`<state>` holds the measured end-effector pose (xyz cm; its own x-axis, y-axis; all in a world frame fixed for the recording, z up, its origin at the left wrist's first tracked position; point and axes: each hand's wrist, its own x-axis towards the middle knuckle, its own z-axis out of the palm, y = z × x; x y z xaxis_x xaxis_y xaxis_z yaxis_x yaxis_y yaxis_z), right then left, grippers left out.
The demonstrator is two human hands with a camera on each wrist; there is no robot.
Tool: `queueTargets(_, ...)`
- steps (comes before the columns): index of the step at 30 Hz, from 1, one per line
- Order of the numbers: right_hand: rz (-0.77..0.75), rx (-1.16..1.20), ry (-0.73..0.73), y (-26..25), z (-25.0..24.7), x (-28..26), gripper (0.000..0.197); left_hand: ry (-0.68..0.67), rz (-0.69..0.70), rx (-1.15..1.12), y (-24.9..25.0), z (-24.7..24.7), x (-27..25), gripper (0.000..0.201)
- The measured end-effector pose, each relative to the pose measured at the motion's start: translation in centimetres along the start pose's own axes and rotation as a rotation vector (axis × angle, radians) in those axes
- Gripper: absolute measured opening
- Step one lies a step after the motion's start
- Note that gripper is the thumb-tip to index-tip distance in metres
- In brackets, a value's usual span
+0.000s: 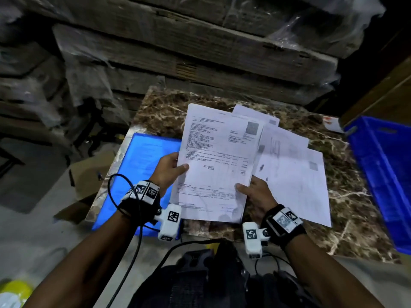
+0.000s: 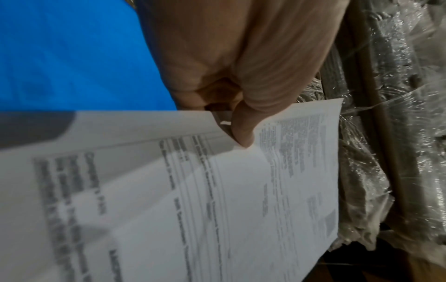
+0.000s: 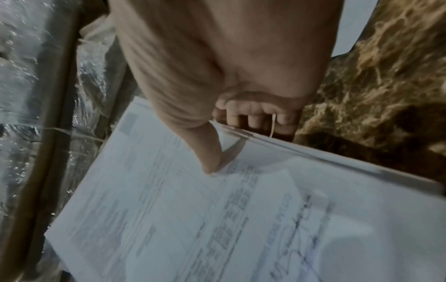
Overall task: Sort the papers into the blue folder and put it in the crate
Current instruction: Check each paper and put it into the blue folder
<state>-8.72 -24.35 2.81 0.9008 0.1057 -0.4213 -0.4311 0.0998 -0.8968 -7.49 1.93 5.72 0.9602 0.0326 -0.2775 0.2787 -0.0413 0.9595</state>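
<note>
Both hands hold a thin stack of printed white papers point(image 1: 216, 158) above the marble table point(image 1: 347, 196). My left hand point(image 1: 170, 168) pinches the stack's left edge, thumb on top point(image 2: 242, 131). My right hand point(image 1: 255, 192) pinches the lower right edge, thumb on top point(image 3: 210, 152), fingers curled underneath. The stack fills the wrist views point(image 2: 205, 200) point(image 3: 217, 219). Several more sheets point(image 1: 293, 174) lie fanned on the table to the right. The blue folder point(image 1: 142, 165) lies flat at the table's left side point(image 2: 72, 57). The blue crate point(image 1: 384, 174) stands at the right.
Plastic-wrapped stacks of flat cardboard packs point(image 1: 189, 47) rise close behind the table. A brown cardboard box point(image 1: 89, 174) sits on the floor to the left. Cables hang from my wrist cameras over my dark lap point(image 1: 200, 274).
</note>
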Motion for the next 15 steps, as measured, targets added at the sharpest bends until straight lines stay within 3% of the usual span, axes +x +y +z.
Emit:
queueTargets(4, -0.085, -0.096, 0.103, -0.9, -0.9, -1.1, 0.033, 0.024, 0.050, 0.110, 1.2, 1.0, 1.1, 0.018)
queueTargets(9, -0.178, -0.257, 0.201, -3.4, -1.7, -2.8, 0.031, 0.001, 0.159, 0.539, 2.5, 2.3, 1.7, 0.031)
queueTargets(12, -0.265, -0.328, 0.248, -4.0, -2.4, -3.4, 0.026, -0.048, 0.204, 0.612, 3.0, 3.2, 1.6, 0.032)
queueTargets(15, -0.350, -0.381, 0.301, -4.2, -3.0, -4.0, 0.024, 0.014, 0.276, 0.668, 3.1, 4.2, 0.8, 0.035)
